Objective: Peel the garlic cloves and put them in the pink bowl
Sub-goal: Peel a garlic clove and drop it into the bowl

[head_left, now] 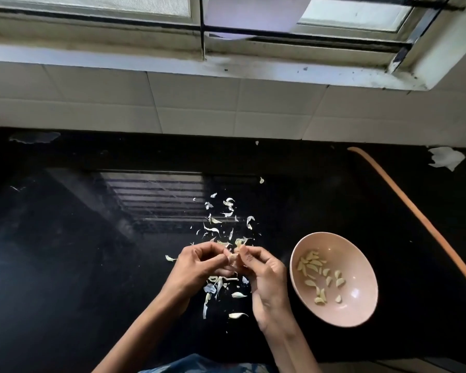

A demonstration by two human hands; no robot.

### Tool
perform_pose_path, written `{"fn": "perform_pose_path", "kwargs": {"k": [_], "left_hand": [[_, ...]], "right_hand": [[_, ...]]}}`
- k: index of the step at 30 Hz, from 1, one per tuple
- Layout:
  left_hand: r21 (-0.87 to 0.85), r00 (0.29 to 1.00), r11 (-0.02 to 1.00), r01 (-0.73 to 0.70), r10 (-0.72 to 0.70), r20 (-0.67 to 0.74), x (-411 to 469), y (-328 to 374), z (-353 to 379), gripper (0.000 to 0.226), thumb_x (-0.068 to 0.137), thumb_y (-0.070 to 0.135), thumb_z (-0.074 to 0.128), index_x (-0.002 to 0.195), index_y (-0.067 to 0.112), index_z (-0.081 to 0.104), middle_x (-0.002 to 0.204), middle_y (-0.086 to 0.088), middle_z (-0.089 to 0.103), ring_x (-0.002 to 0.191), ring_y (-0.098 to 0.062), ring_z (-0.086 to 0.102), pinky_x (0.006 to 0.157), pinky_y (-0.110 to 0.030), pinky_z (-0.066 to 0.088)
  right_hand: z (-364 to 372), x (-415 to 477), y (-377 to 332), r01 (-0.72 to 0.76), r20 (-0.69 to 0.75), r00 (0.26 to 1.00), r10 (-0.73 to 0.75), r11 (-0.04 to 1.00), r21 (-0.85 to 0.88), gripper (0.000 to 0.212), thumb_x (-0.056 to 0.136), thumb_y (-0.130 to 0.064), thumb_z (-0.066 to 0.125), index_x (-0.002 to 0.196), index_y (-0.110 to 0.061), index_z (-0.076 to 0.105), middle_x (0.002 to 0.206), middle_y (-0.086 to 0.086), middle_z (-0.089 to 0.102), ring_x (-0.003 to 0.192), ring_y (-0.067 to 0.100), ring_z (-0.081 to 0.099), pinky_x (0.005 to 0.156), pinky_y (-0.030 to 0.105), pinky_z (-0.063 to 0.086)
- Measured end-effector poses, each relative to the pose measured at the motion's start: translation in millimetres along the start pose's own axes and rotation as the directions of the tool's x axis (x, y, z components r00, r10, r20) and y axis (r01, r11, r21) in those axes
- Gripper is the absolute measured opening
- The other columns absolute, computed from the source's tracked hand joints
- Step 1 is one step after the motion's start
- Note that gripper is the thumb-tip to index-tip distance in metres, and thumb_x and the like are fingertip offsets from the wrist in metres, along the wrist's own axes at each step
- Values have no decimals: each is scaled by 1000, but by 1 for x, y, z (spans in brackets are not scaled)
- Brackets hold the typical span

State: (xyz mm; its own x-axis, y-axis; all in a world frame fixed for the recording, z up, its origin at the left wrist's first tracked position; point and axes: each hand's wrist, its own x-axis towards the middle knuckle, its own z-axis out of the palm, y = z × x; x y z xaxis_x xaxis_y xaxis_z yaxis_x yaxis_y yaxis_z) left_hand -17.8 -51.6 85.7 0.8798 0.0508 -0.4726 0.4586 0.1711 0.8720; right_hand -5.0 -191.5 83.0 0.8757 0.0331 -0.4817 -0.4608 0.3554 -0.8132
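Over the black counter, my left hand (197,265) and my right hand (264,275) meet fingertip to fingertip and pinch one small pale garlic clove (233,256) between them. Most of the clove is hidden by the fingers. To the right stands the pink bowl (361,313), tilted toward me, with several peeled cloves (314,267) lying inside. Thin white garlic skins (221,224) lie scattered on the counter beyond and beneath my hands.
The glossy black counter (78,265) runs to a white tiled wall (199,103) under a window. An orange hose or cord (425,224) crosses the counter behind the bowl. White torn scraps (445,157) lie at the far right and far left.
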Motion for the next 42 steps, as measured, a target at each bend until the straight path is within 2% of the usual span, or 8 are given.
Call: {"fn": "perform_pose_path", "kwargs": {"k": [3, 8, 16, 21, 24, 27, 32, 42], "left_hand": [[101, 999, 994, 36, -36, -4, -2, -9, -7, 12, 85, 4, 73, 75, 10, 75, 76, -16, 74, 71, -23, 73, 69, -24, 58], [484, 989, 875, -1, 72, -128, 0, -17, -17, 10, 91, 19, 71, 96, 22, 79, 81, -3, 76, 67, -13, 75, 73, -32, 61], [560, 961, 828, -9, 162, -225, 4, -10, -21, 32, 66, 40, 90, 62, 18, 68, 54, 3, 68, 46, -10, 60, 50, -29, 53], [398, 991, 914, -77, 113, -69, 5, -5, -19, 11, 94, 21, 67, 90, 29, 75, 83, 4, 72, 69, -7, 71, 63, -18, 54], [281, 999, 959, -46, 41, 22, 6, -4, -17, 10, 90, 28, 70, 94, 34, 78, 91, -2, 76, 88, -20, 75, 80, -36, 61], [220, 999, 975, -25, 34, -37, 4, -4, -14, 27, 68, 48, 80, 83, 26, 80, 80, -6, 77, 77, -23, 75, 83, -44, 61], [147, 997, 988, -47, 55, -55, 4, -1, -15, 20, 71, 36, 82, 83, 21, 80, 80, -10, 77, 77, -25, 76, 75, -36, 61], [-182, 995, 979, 88, -80, 55, 1, 3, -10, 13, 73, 15, 72, 79, 3, 76, 79, -15, 72, 68, -19, 71, 67, -24, 60]], "right_hand": [[-3, 6, -3, -79, -43, 995, 86, 984, 157, 11, 78, -12, 73, 83, -2, 71, 74, 8, 70, 67, 11, 66, 67, 24, 54], [-8, 7, 6, -59, -30, 998, 59, 998, -14, 9, 90, -2, 67, 92, 5, 73, 78, 9, 72, 70, 13, 63, 72, 28, 56], [-9, 8, 12, 18, -16, 1000, -22, 971, -238, 10, 85, -8, 75, 84, 2, 75, 69, 8, 70, 62, 13, 65, 61, 22, 55], [-8, 8, 12, 96, 9, 995, -100, 919, -382, 14, 85, -16, 77, 77, -5, 74, 66, 3, 69, 62, 11, 64, 59, 25, 54], [-10, 9, 14, 195, 75, 979, -189, 770, -608, 14, 91, -23, 73, 80, -15, 72, 72, -1, 72, 66, 9, 65, 65, 33, 55], [-11, 8, 11, 307, 178, 948, -265, 599, -740, 12, 96, -22, 65, 85, -18, 67, 85, -6, 69, 79, 4, 63, 69, 17, 47], [-10, 2, 8, 439, 321, 891, -322, 424, -792, 10, 100, -14, 55, 92, -15, 61, 95, -6, 59, 88, 3, 55, 74, 8, 38], [-10, 1, 9, 361, 239, 932, -271, 686, -632, 15, 97, -11, 61, 85, -18, 64, 77, -10, 65, 72, 3, 58, 69, 23, 48]]}}
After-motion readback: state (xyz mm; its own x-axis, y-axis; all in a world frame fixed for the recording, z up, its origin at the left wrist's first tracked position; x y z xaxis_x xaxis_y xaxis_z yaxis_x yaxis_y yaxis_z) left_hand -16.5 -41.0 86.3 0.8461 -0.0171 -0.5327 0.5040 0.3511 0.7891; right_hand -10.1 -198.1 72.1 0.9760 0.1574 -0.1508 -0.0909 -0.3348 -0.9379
